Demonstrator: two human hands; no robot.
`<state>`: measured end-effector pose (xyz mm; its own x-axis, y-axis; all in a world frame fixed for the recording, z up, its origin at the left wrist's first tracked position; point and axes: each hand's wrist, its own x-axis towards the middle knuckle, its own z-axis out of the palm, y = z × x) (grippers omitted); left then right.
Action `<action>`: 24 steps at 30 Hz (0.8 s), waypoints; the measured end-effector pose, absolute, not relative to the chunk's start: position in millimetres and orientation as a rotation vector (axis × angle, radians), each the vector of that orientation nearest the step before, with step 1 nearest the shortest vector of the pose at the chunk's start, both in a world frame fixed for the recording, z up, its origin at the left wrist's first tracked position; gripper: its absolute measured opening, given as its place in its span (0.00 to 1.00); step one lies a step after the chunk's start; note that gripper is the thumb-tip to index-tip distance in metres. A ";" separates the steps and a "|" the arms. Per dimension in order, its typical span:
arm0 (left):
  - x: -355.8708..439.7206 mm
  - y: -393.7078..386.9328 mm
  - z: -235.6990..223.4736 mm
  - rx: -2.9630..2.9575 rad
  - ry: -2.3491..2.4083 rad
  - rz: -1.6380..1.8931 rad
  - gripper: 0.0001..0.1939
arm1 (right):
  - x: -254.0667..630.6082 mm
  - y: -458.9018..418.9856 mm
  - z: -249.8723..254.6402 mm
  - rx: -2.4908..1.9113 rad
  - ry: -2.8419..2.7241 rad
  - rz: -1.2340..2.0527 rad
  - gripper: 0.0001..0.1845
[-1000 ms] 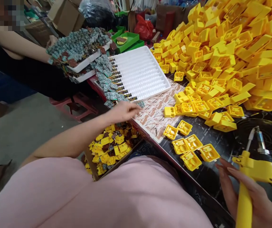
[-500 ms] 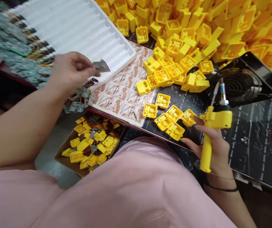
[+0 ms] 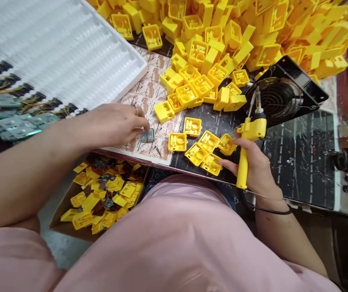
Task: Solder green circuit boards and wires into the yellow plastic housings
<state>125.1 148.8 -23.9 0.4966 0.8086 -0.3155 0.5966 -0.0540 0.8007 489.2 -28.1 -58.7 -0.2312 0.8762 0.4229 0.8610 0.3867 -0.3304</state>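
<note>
My left hand (image 3: pixel 116 123) is closed in a pinch on a small greenish circuit board (image 3: pixel 148 136), low over the patterned sheet at the table's front edge. In my right hand (image 3: pixel 257 164) is a yellow soldering gun (image 3: pixel 243 166), its metal tip and thin feed tube pointing up and away. The right thumb and a fingertip reach past the gun to the nearest small yellow cases (image 3: pixel 196 154). Several of these cases lie open side up in a loose group between my hands, with metal contacts inside.
A large heap of yellow cases (image 3: pixel 198 50) covers the back. A black fan (image 3: pixel 306 83) stands behind the soldering gun. At left are a white ridged foam tray (image 3: pixel 70 48) and wired circuit boards (image 3: pixel 16 125). Below the table edge sits a carton (image 3: pixel 67 229) of yellow parts.
My left hand has moved from the foam tray's corner rightward and down toward the open cases, carrying the circuit board. My right hand keeps the soldering gun beside the cases. The view has shifted right.
</note>
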 end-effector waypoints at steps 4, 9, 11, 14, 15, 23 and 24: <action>165.1 115.2 -44.2 2.131 0.926 0.641 0.12 | 479.2 -22.1 -65.2 -1.429 -2.127 0.131 0.28; 213.9 95.8 -64.6 1.895 0.744 0.636 0.32 | 474.3 -23.8 -60.4 -1.291 -2.113 0.365 0.34; 218.1 97.2 -71.6 1.958 0.714 0.581 0.39 | 476.2 -29.2 -58.9 -1.275 -2.152 0.379 0.35; 216.6 91.7 -78.7 2.146 0.646 0.482 0.43 | 481.6 -31.7 -63.1 -1.212 -2.244 0.366 0.31; 217.5 86.5 -80.0 2.193 0.643 0.459 0.44 | 484.1 -29.8 -65.6 -1.194 -2.266 0.363 0.30; 209.0 75.3 -51.4 2.100 0.902 0.743 0.23 | 508.7 -14.3 -61.4 -1.169 -2.328 0.304 0.34; 195.1 82.8 -44.8 2.074 1.014 0.788 0.17 | 510.1 -18.3 -57.6 -1.197 -2.287 0.288 0.34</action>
<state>195.1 82.8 -44.8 0.5115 0.8317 0.2158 0.4146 -0.4589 0.7859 510.1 -18.3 -57.6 -0.4618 0.8103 0.3608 0.6954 0.5833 -0.4197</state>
